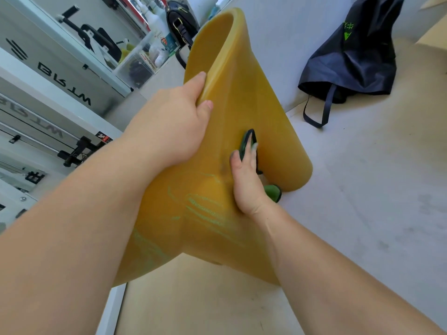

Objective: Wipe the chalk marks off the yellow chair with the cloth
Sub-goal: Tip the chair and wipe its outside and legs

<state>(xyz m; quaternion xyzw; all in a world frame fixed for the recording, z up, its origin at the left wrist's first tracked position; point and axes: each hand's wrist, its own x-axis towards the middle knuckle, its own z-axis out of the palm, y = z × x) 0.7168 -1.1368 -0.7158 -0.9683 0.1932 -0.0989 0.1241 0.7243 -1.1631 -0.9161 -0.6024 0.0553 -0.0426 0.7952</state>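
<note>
While the yellow chair (242, 105) stands tipped on the pale floor (362, 189), we note both hands on it. Left hand (174, 122): fingers curled over the chair's edge, thumb on the near face, a firm hold on the rim. Right hand (246, 184): laid against the chair's curved side, fingers fairly straight, pressing the green cloth (248, 139) flat to the plastic. The cloth has a dark trim. One fold shows beyond the fingertips, and another corner pokes out below the heel of the hand.

Pale green chalk marks (205, 209) lie in streaks on the chair just below the right hand, and more smear the lower left part near the left forearm. We see a small dark smudge beside the right thumb.

Containers noted:
- A clear plastic bin (140, 61) on the floor, upper left, holds white bottles and something dark; we cannot make out the rest.
- A black handbag (180, 22) with metal fittings stands behind the chair's top.
- A dark blue bag (358, 61) with green print slumps against the wall at right, its strap trailing on the floor and its contents hidden.

White cabinets (60, 68) with dark lettering run along the left.
</note>
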